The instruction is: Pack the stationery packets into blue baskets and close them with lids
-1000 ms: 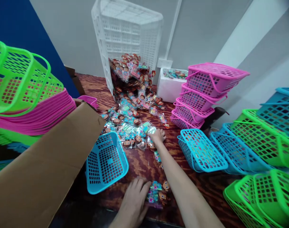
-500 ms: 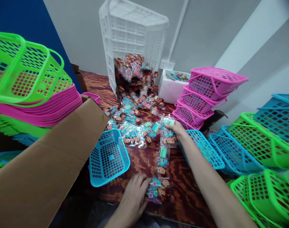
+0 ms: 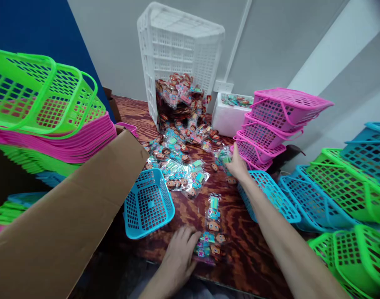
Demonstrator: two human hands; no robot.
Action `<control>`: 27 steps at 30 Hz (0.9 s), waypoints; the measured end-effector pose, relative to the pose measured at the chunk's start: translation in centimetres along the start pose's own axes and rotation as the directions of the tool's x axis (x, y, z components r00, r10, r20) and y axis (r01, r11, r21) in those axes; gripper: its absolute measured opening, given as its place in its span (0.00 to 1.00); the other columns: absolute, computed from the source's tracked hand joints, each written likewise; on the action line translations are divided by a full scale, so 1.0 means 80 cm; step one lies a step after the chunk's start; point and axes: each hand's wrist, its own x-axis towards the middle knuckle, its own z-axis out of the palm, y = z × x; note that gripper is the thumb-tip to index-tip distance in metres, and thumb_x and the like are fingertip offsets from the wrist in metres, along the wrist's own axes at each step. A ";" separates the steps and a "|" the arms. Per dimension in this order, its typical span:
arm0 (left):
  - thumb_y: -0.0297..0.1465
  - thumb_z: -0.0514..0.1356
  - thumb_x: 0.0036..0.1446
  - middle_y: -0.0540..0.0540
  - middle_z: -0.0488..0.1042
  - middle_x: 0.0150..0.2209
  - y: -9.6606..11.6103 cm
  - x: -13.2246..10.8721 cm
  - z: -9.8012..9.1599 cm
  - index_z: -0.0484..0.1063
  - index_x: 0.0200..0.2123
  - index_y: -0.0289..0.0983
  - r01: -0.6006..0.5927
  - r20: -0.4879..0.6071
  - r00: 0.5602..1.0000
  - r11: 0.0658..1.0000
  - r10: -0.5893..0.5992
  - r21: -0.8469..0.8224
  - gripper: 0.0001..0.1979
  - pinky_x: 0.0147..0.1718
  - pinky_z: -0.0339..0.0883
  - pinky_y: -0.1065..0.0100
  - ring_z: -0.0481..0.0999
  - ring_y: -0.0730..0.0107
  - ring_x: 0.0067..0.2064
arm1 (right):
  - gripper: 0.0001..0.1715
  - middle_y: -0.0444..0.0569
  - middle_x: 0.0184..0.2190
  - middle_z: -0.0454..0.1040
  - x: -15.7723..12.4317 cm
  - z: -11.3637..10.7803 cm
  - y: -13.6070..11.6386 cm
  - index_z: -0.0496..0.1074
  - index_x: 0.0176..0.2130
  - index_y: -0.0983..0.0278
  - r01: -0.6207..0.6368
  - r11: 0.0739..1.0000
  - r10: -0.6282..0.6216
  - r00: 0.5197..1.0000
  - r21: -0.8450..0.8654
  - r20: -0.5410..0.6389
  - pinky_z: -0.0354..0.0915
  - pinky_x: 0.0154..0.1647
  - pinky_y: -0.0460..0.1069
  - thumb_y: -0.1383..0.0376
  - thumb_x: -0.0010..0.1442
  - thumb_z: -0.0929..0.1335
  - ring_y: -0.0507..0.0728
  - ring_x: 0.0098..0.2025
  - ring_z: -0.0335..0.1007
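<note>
On the dark wood-grained table, my left hand [image 3: 181, 252] is closed around the left end of several clear doll-figure packets [image 3: 208, 244], which lie crosswise near the front edge. Just above them lies a single packet [image 3: 213, 212], its figure's head toward me. My right hand [image 3: 238, 165] reaches out to the far right of the loose pile, its fingers closed on a bunch of similar packets [image 3: 223, 156], blurred and partly covered. Left of that hand spreads the loose pile of packets [image 3: 180, 170]. A blue basket [image 3: 149, 203] stands between the pile and my left hand.
A tipped white crate [image 3: 174, 50] spills packets at the back, beside a white foam box [image 3: 229, 116]. Pink baskets [image 3: 271, 112], blue baskets [image 3: 267, 195] and green baskets [image 3: 349, 182] crowd the right. A cardboard flap [image 3: 77, 203] juts in from the left, under stacked baskets [image 3: 53, 99].
My right hand has drawn the bunch of packets slightly up and right, away from the pile and the single packet. My left hand stays at the front packets. The view has shifted slightly.
</note>
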 end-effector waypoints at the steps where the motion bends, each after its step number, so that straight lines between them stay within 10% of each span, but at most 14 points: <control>1: 0.19 0.57 0.49 0.44 0.66 0.57 -0.001 0.000 0.001 0.60 0.61 0.43 0.002 -0.002 1.000 1.000 -0.002 0.000 0.34 0.59 0.59 0.57 0.64 0.58 0.57 | 0.56 0.60 0.47 0.76 0.000 -0.014 -0.006 0.38 0.71 0.70 0.025 0.995 -0.025 1.000 -0.092 0.005 0.64 0.46 0.54 0.69 0.51 0.66 0.65 0.45 0.74; 4: 0.19 0.57 0.49 0.44 0.66 0.56 -0.003 -0.001 0.003 0.60 0.60 0.43 0.001 -0.006 1.000 1.000 -0.001 0.000 0.35 0.59 0.59 0.56 0.64 0.57 0.57 | 0.59 0.59 0.47 0.77 -0.010 -0.039 -0.024 0.36 0.72 0.65 0.175 0.929 -0.101 0.968 -0.326 0.232 0.63 0.44 0.53 0.71 0.50 0.67 0.66 0.45 0.75; 9: 0.18 0.56 0.49 0.43 0.65 0.57 -0.003 0.000 0.004 0.59 0.60 0.42 -0.008 0.002 1.000 0.999 0.008 -0.034 0.34 0.59 0.59 0.56 0.63 0.57 0.57 | 0.59 0.54 0.59 0.70 -0.048 -0.012 -0.038 0.43 0.71 0.55 0.398 0.886 -0.204 0.795 -0.238 0.572 0.61 0.47 0.49 0.75 0.47 0.67 0.64 0.55 0.70; 20: 0.18 0.56 0.50 0.45 0.65 0.57 -0.001 -0.002 0.001 0.59 0.61 0.43 0.003 -0.003 1.000 0.997 -0.003 -0.078 0.34 0.58 0.59 0.56 0.62 0.58 0.57 | 0.61 0.58 0.45 0.77 -0.109 0.056 -0.004 0.24 0.71 0.67 0.107 0.967 0.011 0.890 -0.233 0.456 0.58 0.36 0.48 0.67 0.55 0.67 0.62 0.43 0.75; 27: 0.17 0.57 0.47 0.43 0.61 0.62 -0.002 -0.004 0.008 0.60 0.61 0.43 0.016 -0.032 0.999 0.998 -0.018 -0.067 0.37 0.61 0.58 0.54 0.60 0.55 0.62 | 0.58 0.56 0.43 0.78 -0.131 0.013 -0.043 0.26 0.71 0.64 0.445 0.824 -0.204 0.811 -0.351 0.548 0.56 0.33 0.49 0.74 0.53 0.63 0.62 0.41 0.75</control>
